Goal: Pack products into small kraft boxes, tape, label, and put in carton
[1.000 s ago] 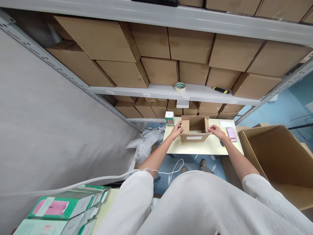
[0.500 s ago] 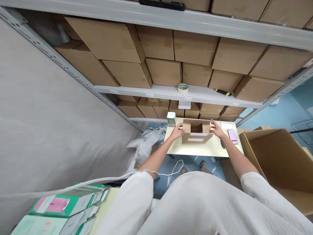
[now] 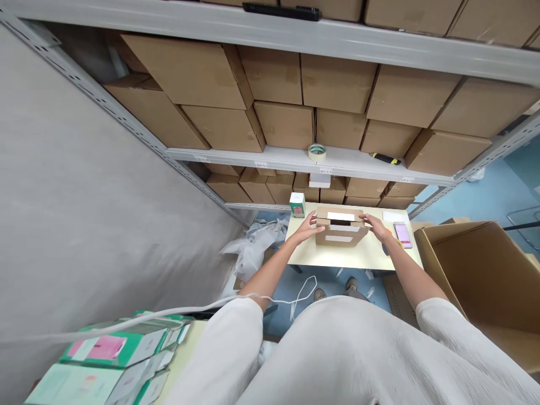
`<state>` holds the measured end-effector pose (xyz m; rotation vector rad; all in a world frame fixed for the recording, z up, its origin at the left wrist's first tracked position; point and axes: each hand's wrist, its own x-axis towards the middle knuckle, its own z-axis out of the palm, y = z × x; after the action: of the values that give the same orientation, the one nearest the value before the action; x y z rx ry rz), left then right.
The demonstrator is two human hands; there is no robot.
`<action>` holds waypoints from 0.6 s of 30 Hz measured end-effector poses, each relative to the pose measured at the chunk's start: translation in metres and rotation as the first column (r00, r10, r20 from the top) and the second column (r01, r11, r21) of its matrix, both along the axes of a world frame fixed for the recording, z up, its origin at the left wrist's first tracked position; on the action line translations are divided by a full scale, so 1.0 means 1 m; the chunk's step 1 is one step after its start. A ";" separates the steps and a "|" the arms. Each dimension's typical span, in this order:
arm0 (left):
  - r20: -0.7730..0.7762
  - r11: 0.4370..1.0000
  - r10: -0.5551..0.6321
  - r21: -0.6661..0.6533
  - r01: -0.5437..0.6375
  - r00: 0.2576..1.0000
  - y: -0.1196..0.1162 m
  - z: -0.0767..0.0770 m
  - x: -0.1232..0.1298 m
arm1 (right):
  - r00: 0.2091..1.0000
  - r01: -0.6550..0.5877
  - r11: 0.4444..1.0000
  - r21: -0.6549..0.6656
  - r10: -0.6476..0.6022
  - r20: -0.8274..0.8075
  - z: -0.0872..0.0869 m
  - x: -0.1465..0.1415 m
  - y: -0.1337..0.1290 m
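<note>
A small brown cardboard box [image 3: 337, 235] with white labels stands on the cream table [image 3: 304, 257]. A flap bearing a white label lies over most of its top, leaving a dark gap along the front edge. My left hand [image 3: 307, 230] grips the left end, thumb on the front face and fingers at the side. At the opposite end, my right hand [image 3: 374, 226] holds the right upper corner with its fingers. Behind my left hand is a small green and white box [image 3: 297, 205]. A phone with a lit pink screen [image 3: 403, 234] lies right of my right forearm.
Shelves with several brown cartons [image 3: 340, 84] rise behind the table. A tape roll [image 3: 316, 152] and a yellow-black cutter [image 3: 385, 159] rest on one shelf. A large open carton [image 3: 485, 270] stands right; crumpled plastic [image 3: 248, 253] lies left. A white cable [image 3: 169, 311] crosses low left.
The box's open top is now mostly covered by the labelled flap, folded down towards me. My left thumb has come onto the front face, and my right hand has shifted slightly lower.
</note>
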<state>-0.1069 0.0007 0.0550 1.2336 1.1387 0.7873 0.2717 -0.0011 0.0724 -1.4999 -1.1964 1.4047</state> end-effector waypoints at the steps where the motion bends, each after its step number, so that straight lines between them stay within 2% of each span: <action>1: -0.035 1.000 0.021 0.018 -0.021 0.999 0.000 0.001 0.005 | 1.000 0.000 1.000 -0.005 0.000 0.004 0.001 -0.001 -0.001; 8: -0.268 0.976 0.163 0.188 -0.114 0.950 0.010 -0.009 0.030 | 0.998 -0.025 0.999 0.031 0.024 0.054 0.002 -0.006 -0.008; 14: -0.242 0.981 0.082 0.190 -0.036 0.967 0.014 -0.015 0.036 | 0.990 -0.077 0.987 0.141 0.059 0.130 -0.010 -0.010 -0.012; 18: -0.230 0.985 0.091 0.163 -0.054 0.969 0.015 -0.014 0.038 | 0.988 -0.082 0.982 0.169 0.058 0.143 -0.018 -0.010 -0.010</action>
<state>-0.0693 0.0157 0.0412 1.4521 1.3422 0.8117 0.2618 -0.0107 0.0546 -1.4625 -1.4317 1.2218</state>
